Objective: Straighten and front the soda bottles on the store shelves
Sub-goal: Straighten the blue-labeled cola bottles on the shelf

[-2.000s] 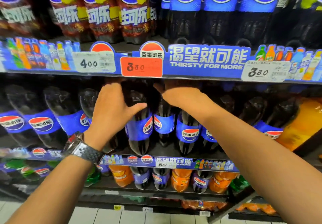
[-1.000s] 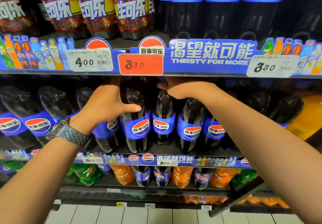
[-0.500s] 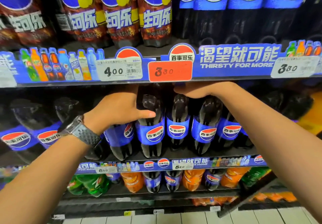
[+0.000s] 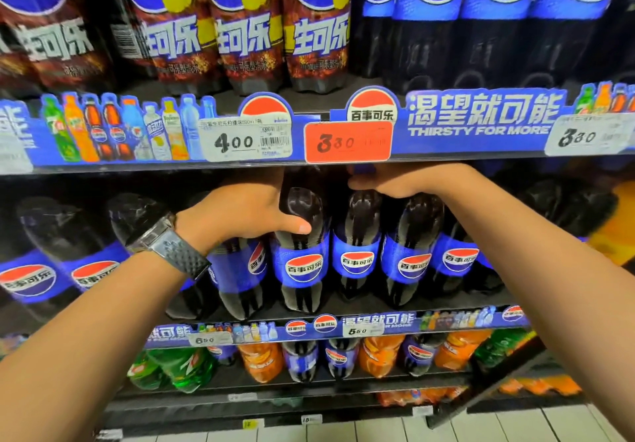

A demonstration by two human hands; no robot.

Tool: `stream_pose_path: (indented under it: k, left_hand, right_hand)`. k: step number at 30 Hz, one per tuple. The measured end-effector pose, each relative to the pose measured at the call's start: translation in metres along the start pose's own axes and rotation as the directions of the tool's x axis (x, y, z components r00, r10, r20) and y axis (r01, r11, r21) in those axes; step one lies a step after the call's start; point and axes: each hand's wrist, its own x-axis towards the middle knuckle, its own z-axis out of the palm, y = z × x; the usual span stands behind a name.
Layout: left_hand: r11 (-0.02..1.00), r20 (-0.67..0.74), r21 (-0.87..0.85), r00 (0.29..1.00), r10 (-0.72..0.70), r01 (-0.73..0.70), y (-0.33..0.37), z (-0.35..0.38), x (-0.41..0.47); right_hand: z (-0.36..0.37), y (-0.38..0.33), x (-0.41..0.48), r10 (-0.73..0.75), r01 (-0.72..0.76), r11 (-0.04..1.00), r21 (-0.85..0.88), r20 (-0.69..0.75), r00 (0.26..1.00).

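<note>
While the left hand [image 4: 247,214] gripped the shoulder of a cola bottle [image 4: 299,269], full of dark soda, the right hand [image 4: 395,182] curled round the top of the neighbouring bottle [image 4: 357,228].

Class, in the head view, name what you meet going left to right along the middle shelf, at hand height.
Wristwatch → left hand → Pepsi bottle it grips → right hand → orange soda bottle
</note>
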Motion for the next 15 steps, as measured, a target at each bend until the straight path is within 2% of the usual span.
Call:
stream_pose_path:
  k: [6, 10, 15]
  left_hand:
    - [1.0, -0.023, 0.008, 1.0, 0.003, -0.003, -0.001, 0.004, -0.003]
    - [1.0, -0.041, 0.024, 0.999, -0.007, 0.008, -0.001, 0.005, -0.006]
    - [0.996, -0.167, 0.047, 0.983, 0.076, -0.069, -0.002, 0.006, -0.01]
  right_hand:
    - [-0.003, -0.005, -0.008, -0.047, 0.047, 0.999, -0.021, -0.005, 0.999]
    - [-0.001, -0.007, -0.011, 0.003, -0.004, 0.999, -0.048, -0.025, 1.0]
    - [0.0, -0.011, -0.013, 0.074, -0.075, 0.996, -0.043, -0.028, 0.997]
